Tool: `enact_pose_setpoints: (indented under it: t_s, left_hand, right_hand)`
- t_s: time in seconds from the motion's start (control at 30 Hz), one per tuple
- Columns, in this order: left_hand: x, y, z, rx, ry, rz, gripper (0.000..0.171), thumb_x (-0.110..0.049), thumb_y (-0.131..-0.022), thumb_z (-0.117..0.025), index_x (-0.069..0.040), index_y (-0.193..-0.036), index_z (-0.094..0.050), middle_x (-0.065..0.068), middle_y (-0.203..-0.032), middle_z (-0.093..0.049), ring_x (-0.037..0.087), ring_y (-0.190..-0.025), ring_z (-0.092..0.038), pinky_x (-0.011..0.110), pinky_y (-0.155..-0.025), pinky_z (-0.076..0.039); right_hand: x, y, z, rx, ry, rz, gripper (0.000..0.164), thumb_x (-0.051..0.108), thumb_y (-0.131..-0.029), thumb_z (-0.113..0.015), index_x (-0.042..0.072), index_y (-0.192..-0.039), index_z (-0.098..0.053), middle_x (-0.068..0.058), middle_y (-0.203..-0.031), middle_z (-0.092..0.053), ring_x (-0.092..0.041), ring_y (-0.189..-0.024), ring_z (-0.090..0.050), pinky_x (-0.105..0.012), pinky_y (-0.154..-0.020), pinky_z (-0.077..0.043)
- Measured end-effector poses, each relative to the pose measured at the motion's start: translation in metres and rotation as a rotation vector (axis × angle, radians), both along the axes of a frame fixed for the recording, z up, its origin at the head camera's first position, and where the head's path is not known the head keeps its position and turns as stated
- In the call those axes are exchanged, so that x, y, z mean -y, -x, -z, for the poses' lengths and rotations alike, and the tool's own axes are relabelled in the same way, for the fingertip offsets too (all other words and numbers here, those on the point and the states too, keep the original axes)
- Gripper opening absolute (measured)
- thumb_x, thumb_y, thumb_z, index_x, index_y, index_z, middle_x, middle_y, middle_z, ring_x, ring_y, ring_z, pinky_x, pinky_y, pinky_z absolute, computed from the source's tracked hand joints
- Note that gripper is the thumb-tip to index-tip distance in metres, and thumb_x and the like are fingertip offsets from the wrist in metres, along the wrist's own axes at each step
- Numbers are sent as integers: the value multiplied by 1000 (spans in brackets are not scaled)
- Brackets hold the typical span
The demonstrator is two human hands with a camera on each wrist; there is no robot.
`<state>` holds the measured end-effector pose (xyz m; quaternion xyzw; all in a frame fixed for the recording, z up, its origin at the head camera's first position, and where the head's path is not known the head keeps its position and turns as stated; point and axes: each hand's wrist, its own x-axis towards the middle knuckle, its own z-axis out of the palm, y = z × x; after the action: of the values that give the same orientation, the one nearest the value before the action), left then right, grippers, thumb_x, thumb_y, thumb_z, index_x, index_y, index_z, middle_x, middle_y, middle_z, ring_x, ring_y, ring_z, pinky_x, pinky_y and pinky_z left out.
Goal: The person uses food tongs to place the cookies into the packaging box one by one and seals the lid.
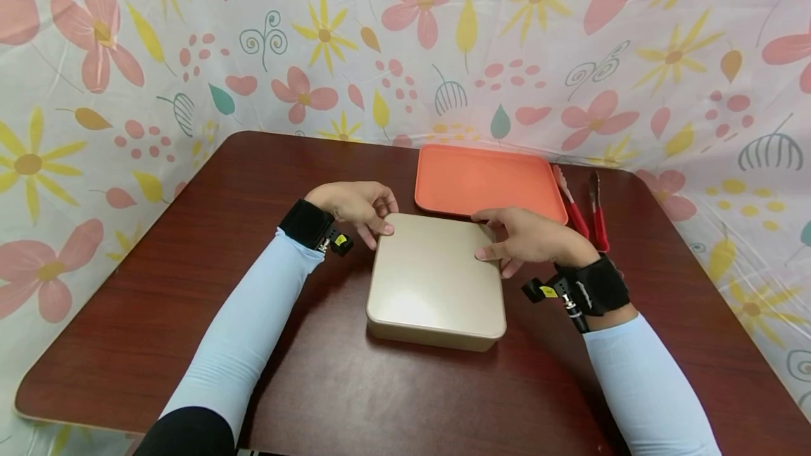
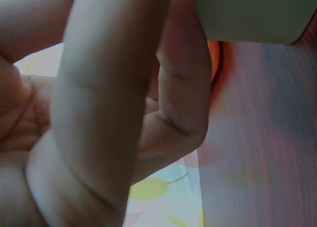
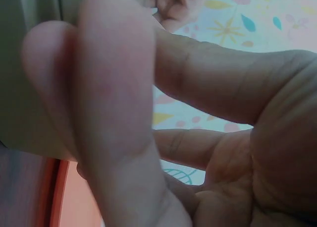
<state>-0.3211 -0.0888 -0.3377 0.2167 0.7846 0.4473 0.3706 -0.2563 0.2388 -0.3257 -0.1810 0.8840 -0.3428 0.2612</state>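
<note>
A beige lidded box [image 1: 437, 280] with rounded corners sits on the dark wooden table, its lid on. My left hand [image 1: 357, 206] grips its far left corner, thumb on top of the lid and fingers down beside the wall. On the opposite side, my right hand [image 1: 526, 234] holds the far right edge, with the thumb over the lid. In the left wrist view, bent fingers [image 2: 183, 88] reach up to the box wall [image 2: 252, 16]. Blurred fingertips [image 3: 116, 53] overlap the box side [image 3: 25, 93] in the right wrist view, where a ridge runs along the box.
Behind the box lies an orange tray [image 1: 481, 178], close to the right hand. Red-handled metal tongs [image 1: 598, 220] rest at its right. The wooden table [image 1: 304, 393] has rounded corners, and a flowered curtain [image 1: 380, 41] hangs around its back and sides.
</note>
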Motion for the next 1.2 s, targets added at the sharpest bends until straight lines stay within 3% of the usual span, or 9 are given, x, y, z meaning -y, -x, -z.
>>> enact_pose_setpoints:
  t_s: [0.3,0.57,0.7,0.9,1.03,1.13,1.2]
  left_hand:
    - [1,0,0,-6,-4,4,40,0,-96,-69,7,-129,-47,19,-102,-55,28,-81,-70,42,-76,-66]
    - [0,0,1,-39,-12,17,42,0,-96,-70,7,-134,-52,22,-106,-58,31,-82,-70,43,-76,-66]
    - [-1,0,1,-43,-10,15,41,1,-96,-70,7,-133,-53,21,-105,-58,31,-81,-70,43,-76,-66]
    - [-2,0,2,-50,-11,11,39,1,-96,-70,6,-130,-54,20,-103,-59,30,-80,-69,43,-75,-66]
    - [-2,0,3,-54,-10,-3,40,1,-95,-72,2,-130,-54,21,-104,-59,30,-81,-70,44,-75,-66]
    - [-2,-1,2,-61,-4,-9,40,1,-94,-72,-1,-129,-54,22,-106,-59,31,-82,-70,45,-75,-66]
    - [-2,-1,2,-65,0,-8,39,0,-94,-72,-1,-129,-54,22,-106,-59,31,-82,-70,45,-75,-66]
  right_hand:
    - [-1,2,2,-13,-1,-22,73,20,-98,-74,4,-157,-36,-27,-130,-45,-27,-70,-71,-40,-66,-66]
    - [-3,3,5,1,13,4,68,17,-101,-68,3,-158,-34,-29,-143,-39,-28,-70,-70,-44,-69,-66]
    - [-3,4,5,4,12,10,68,17,-101,-68,4,-158,-34,-28,-140,-40,-28,-69,-70,-45,-69,-66]
    - [-3,4,4,-7,-15,-2,73,22,-101,-69,3,-160,-31,-22,-112,-59,-31,-69,-70,-43,-68,-66]
    - [-2,3,4,-19,-31,-8,73,22,-101,-69,6,-161,-30,-16,-88,-62,-30,-68,-70,-40,-68,-66]
    - [-1,2,3,-48,-47,-16,71,22,-100,-70,9,-160,-34,-14,-82,-62,-26,-67,-68,-37,-66,-65]
    - [-1,2,2,-74,-69,-29,69,23,-100,-70,12,-160,-35,-16,-90,-65,-25,-66,-68,-37,-63,-65]
